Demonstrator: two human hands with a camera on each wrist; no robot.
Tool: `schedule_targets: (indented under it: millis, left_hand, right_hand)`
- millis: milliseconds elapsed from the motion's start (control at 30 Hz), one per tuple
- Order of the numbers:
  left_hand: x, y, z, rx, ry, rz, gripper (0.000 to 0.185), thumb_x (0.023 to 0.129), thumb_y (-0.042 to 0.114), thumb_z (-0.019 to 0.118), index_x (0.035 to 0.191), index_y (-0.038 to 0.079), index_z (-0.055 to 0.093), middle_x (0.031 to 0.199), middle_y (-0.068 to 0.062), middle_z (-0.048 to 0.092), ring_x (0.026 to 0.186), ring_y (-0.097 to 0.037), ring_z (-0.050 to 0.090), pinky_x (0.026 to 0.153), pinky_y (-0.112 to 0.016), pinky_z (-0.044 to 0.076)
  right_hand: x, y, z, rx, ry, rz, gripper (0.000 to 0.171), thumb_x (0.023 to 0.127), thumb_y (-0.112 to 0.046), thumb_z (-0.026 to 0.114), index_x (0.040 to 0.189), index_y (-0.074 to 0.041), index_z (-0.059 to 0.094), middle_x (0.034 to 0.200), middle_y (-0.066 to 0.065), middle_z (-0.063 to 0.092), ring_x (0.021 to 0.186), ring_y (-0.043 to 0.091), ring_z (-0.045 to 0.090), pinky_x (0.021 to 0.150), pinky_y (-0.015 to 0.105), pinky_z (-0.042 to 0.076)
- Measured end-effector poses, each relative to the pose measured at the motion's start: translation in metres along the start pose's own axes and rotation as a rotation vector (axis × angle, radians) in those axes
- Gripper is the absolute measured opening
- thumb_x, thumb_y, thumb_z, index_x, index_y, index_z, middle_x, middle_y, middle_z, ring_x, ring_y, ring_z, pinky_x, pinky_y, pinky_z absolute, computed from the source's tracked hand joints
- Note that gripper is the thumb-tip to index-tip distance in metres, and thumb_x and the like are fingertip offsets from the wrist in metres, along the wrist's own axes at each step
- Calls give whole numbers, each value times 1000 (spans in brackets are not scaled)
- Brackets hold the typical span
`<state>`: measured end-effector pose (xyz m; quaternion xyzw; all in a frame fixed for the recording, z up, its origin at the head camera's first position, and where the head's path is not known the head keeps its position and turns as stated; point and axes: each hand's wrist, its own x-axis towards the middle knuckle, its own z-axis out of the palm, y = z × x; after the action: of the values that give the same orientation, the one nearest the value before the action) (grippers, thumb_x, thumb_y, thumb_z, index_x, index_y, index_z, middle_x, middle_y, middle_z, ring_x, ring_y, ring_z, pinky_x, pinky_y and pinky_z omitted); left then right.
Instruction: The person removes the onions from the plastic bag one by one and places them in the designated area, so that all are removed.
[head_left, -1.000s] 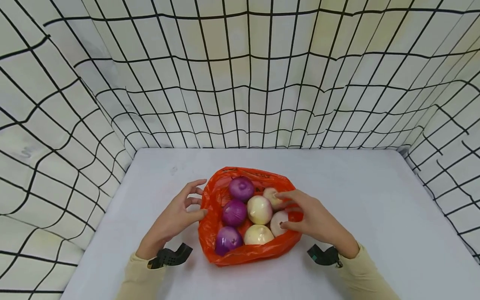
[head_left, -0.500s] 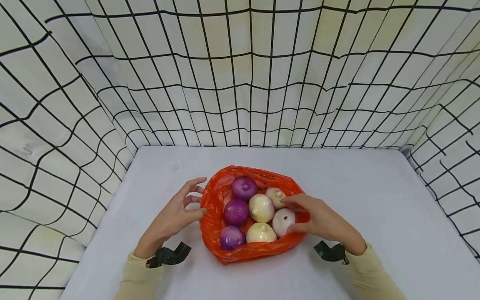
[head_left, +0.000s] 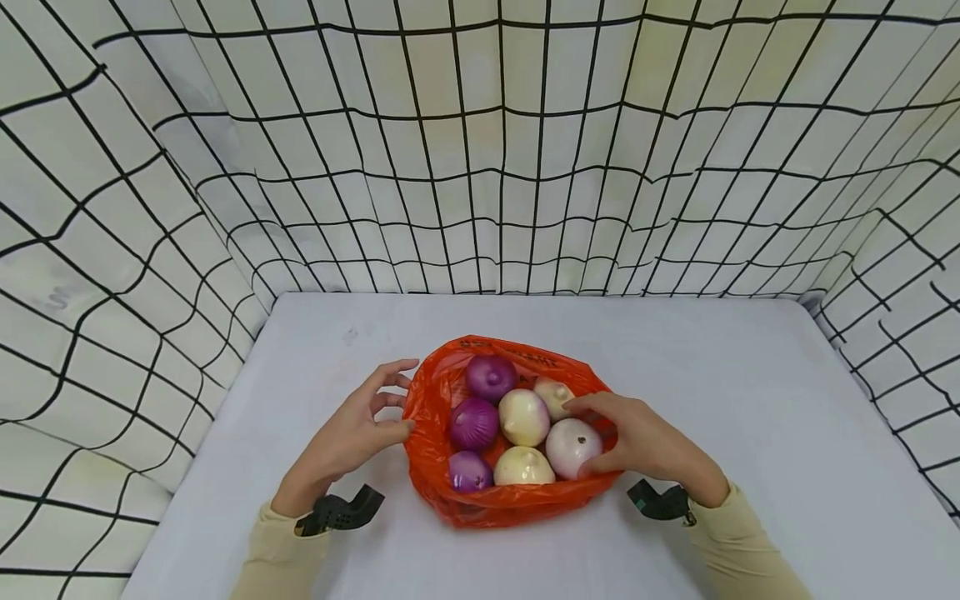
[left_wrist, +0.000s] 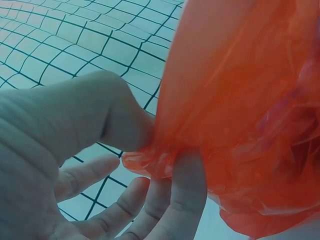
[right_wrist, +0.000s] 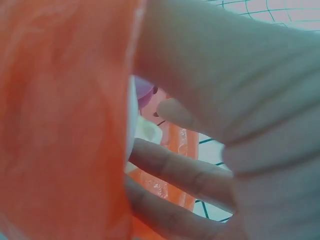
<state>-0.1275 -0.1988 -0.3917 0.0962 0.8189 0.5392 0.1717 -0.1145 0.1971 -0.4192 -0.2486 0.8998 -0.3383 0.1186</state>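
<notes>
The left hand (head_left: pixel 352 433) pinched the orange plastic bag (head_left: pixel 435 467) at its 9 o'clock rim, thumb and a finger nipping a fold of film (the left wrist view showed this fold (left_wrist: pixel 150 155) caught against the thumb), apparently to hold the mouth open and stop the bag from sliding on the white table (head_left: pixel 750 400). The right hand (head_left: pixel 648 446) sat at the bag's 3 o'clock side, its fingers curled about a pale pinkish onion (head_left: pixel 572 447), thumb low and fingers reaching over toward the 12 o'clock side. The bag lay near the middle of the table, mouth up, which kept the round onions from rolling. Inside, three purple onions (head_left: pixel 474 423) ran along the 9 o'clock side, with white onions (head_left: pixel 523 417) touching them at the centre. A grid-patterned cloth (head_left: pixel 480 167) walled in the table.
</notes>
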Motion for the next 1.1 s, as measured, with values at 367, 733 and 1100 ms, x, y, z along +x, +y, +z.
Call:
schedule_targets:
  millis: [367, 733, 1100]
  left_hand:
    - [0, -2, 0, 7, -13, 17, 71, 90, 10, 70, 153, 26, 41, 139, -14, 47, 124, -33, 59, 84, -33, 63]
    - [-2, -2, 0, 19, -4, 43, 67, 91, 9, 68, 151, 24, 44, 138, -14, 49, 124, -34, 58, 84, -32, 62]
    - [-2, -4, -1, 27, -8, 37, 67, 91, 11, 70, 151, 25, 44, 139, -14, 48, 125, -34, 58, 85, -32, 62]
  right_hand:
    - [0, 6, 3, 19, -20, -10, 63, 78, -29, 89, 135, -17, 64, 133, 1, 68, 119, 22, 63, 98, 36, 59]
    - [3, 6, 8, -14, 35, -59, 68, 75, -22, 90, 137, -21, 63, 135, -3, 66, 121, 19, 62, 98, 38, 59]
    - [3, 9, 10, -17, 90, -88, 63, 74, -16, 87, 132, -22, 65, 129, 0, 65, 114, 19, 64, 91, 32, 61]
